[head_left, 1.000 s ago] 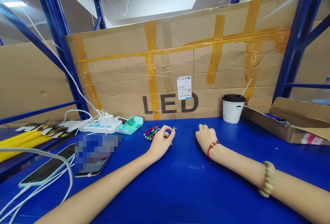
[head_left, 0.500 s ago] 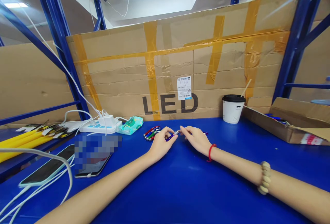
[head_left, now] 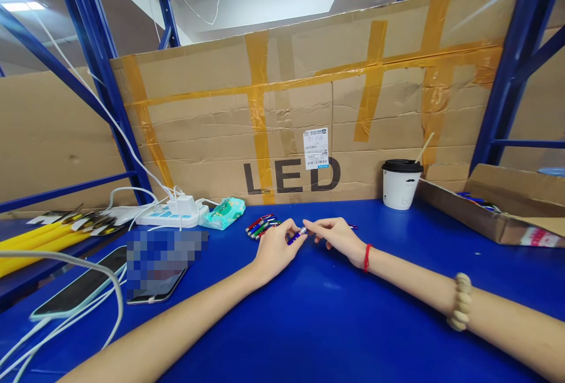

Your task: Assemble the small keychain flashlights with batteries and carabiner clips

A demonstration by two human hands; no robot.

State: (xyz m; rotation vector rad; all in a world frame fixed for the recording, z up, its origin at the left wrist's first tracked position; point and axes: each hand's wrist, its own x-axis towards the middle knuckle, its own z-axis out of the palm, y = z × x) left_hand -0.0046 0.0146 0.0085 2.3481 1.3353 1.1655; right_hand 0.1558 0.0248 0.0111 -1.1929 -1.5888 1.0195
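My left hand (head_left: 277, 252) is closed around a short purple pen barrel (head_left: 296, 236) with a silver end, tilted up to the right. My right hand (head_left: 342, 238) pinches thumb and forefinger at that silver end; whether a small part sits between those fingertips is too small to tell. Behind my right hand, the tip of another purple pen piece (head_left: 352, 227) shows on the blue table (head_left: 318, 318), mostly hidden by the hand. Just left of my left hand lies a small pile of coloured pens (head_left: 259, 227) in red, blue and green.
A turquoise tissue pack (head_left: 224, 213) and a white power strip (head_left: 170, 216) with cables stand at back left, near two phones, one a pale-cased phone (head_left: 79, 286). At right are a lidded paper cup (head_left: 399, 187) and an open cardboard box (head_left: 481, 218). Cardboard (head_left: 212, 147) walls the back.
My right fingertips have come in slightly left onto the silver end of the pen barrel, closing the small gap. My left hand stays nearly in place with the barrel.
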